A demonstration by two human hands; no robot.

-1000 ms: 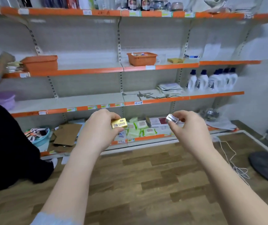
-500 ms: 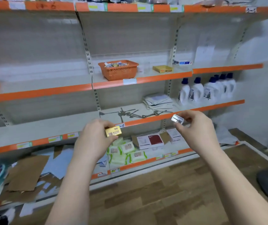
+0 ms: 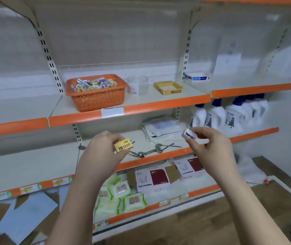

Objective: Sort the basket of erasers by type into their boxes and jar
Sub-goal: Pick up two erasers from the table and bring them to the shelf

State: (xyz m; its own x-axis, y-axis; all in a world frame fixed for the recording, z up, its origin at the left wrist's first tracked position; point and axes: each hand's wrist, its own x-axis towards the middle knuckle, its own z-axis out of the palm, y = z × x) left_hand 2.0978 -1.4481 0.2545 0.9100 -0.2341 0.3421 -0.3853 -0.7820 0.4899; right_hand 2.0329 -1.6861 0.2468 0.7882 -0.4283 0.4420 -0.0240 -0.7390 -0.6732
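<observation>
Erasers fill the orange basket (image 3: 95, 96) on the upper shelf (image 3: 158, 105), and two more are already in hand below it. The left hand (image 3: 100, 156) pinches a yellow eraser (image 3: 123, 147) between thumb and fingers, its long axis running left to right and tipped slightly up at the right end, printed face toward the camera. The right hand (image 3: 210, 147) pinches a white eraser (image 3: 188, 134) at its fingertips, long axis also roughly across the view.

Both hands hang in front of the middle shelf, well below the containers. On the upper shelf, from left to right, stand the basket, a clear jar (image 3: 138, 85), a yellow box (image 3: 168, 87) and, past the upright, a white and blue box (image 3: 198, 78).

The yellow box lies up and to the right of the yellow eraser, and its print looks the same as the eraser's, so I judge that is its home. It sits nearer the right hand than the left, so the left would have to reach up and across. The white eraser seems meant for the jar or the white and blue box; which one cannot be told from here. Both lie above the right hand, the jar to its left.
</observation>
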